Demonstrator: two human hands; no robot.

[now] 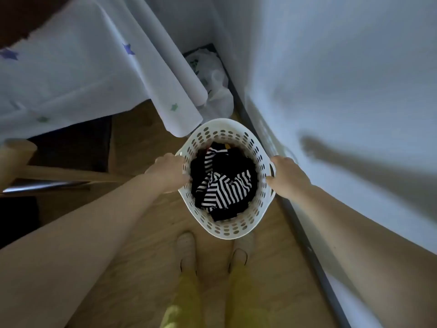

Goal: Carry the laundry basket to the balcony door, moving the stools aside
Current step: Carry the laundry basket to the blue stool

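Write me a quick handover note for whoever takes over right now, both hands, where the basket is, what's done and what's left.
Left hand: closed on the left rim of the laundry basket.
Right hand: closed on the right handle.
Basket: held over the wooden floor in front of the feet, beside the white wall. Inside it lie dark clothes and a striped garment.
Nearby: a cloth-covered table to the left, a plastic bag on the floor ahead.
Done: basket gripped with both hands.
Left: carry it to the balcony door. Neither door nor stools can be clearly seen here.
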